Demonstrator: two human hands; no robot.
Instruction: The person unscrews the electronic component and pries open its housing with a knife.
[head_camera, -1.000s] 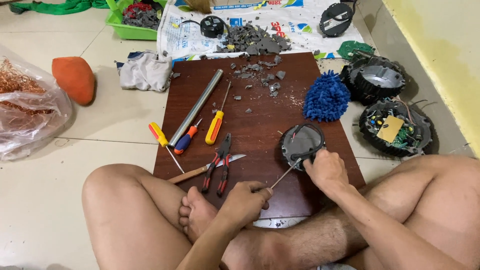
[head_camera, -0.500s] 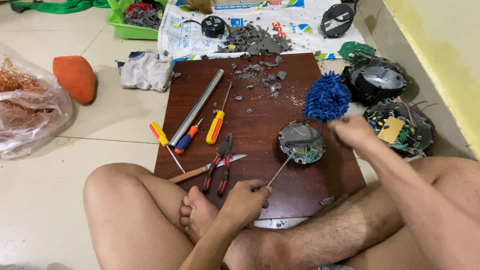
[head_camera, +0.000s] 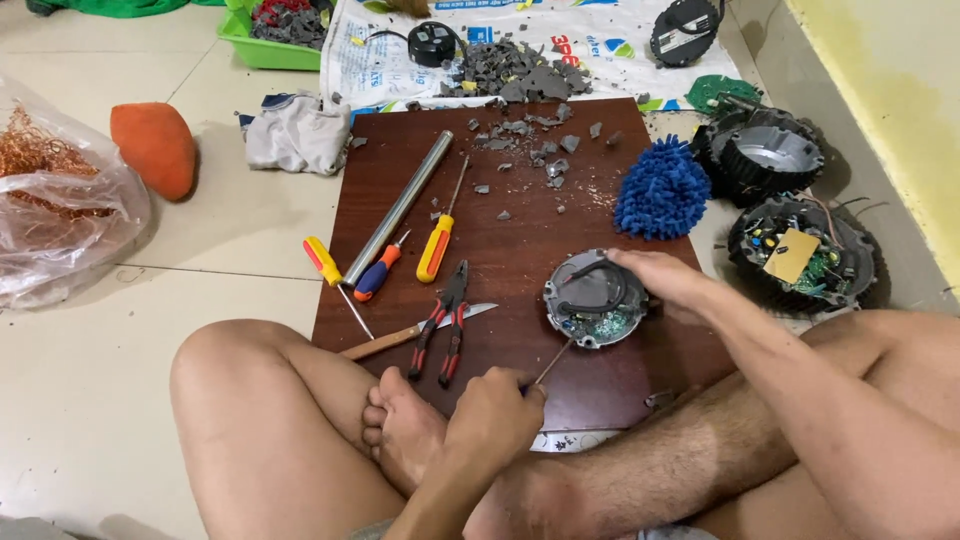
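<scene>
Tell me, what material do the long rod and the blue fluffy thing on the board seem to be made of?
The long rod looks like bare metal: grey, smooth, with a bright sheen along it. The blue fluffy thing looks like soft microfibre or chenille, with many short matte tufts; the exact fibre cannot be told.

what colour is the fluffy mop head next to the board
Bright blue; the mop head shows best in the head view.
</scene>
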